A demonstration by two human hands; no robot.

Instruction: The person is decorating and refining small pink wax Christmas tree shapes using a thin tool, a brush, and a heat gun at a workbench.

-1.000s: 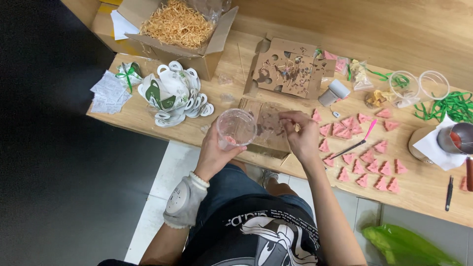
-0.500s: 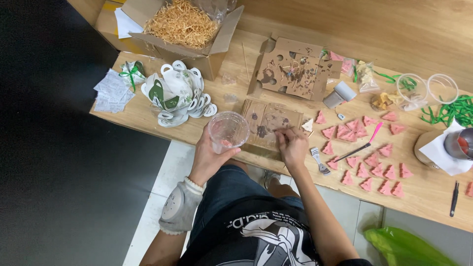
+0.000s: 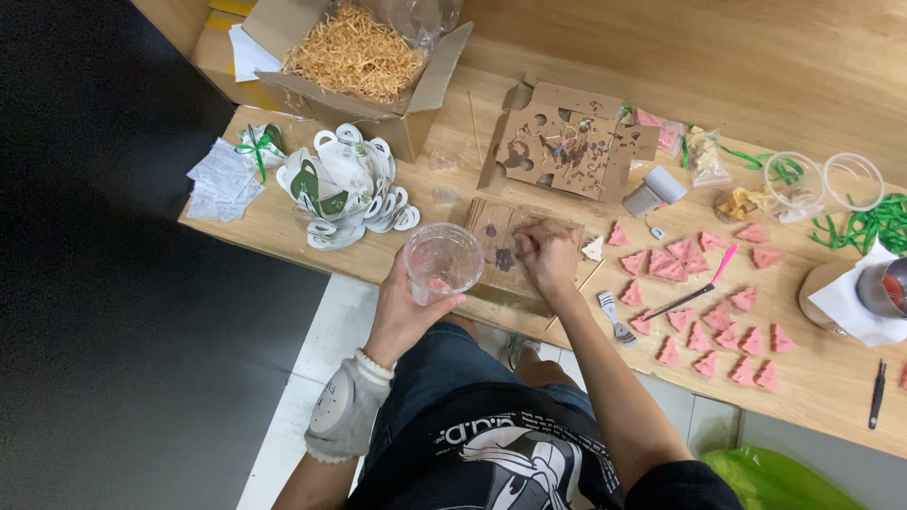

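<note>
Clear plastic cup [image 3: 442, 262], pink bits inside; left hand [image 3: 402, 316] holds it.

Left hand [image 3: 404, 312] raised, fingers curled in closed grip; right hand [image 3: 548, 255] palm down, fingers bunched, forearm extended.

Cup [image 3: 442, 261] in left hand [image 3: 402, 316], left of right hand [image 3: 550, 255] on cardboard [image 3: 501, 247].

Right hand [image 3: 548, 253] curls over the small cardboard piece [image 3: 510, 247], fingertips hidden; the tabletop [image 3: 831, 378] runs off the right edge.
</note>
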